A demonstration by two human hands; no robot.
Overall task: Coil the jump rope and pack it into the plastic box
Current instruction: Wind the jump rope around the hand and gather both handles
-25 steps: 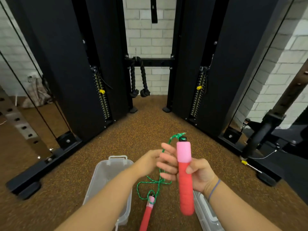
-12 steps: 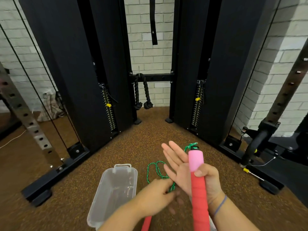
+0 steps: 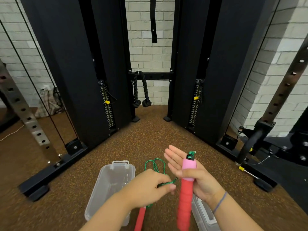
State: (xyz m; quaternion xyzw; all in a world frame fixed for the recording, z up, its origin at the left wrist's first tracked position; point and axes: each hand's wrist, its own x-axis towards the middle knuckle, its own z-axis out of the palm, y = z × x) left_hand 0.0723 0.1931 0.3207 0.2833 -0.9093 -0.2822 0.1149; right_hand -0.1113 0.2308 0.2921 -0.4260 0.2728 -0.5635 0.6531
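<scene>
My right hand (image 3: pixel 196 177) pins a jump-rope handle (image 3: pixel 185 195), pink on top and red below, upright under its thumb while its fingers stretch out flat. The green rope (image 3: pixel 155 165) runs from that handle's black tip and loops above my left hand (image 3: pixel 150 185), which pinches the rope just left of the handle. The second red handle (image 3: pixel 140 217) hangs low under my left wrist. An open clear plastic box (image 3: pixel 106 189) sits on the floor to the left of both hands.
A clear lid (image 3: pixel 205 215) lies on the brown speckled floor under my right forearm. Black cable-machine towers (image 3: pixel 80 72) stand ahead on both sides, with base feet (image 3: pixel 38 187) left and right. A perforated rack upright (image 3: pixel 25 114) leans at far left.
My right fingers have opened from a curl to flat, still holding the handle by the thumb. My left hand dropped lower and took a pinch on the rope. The view tilted up.
</scene>
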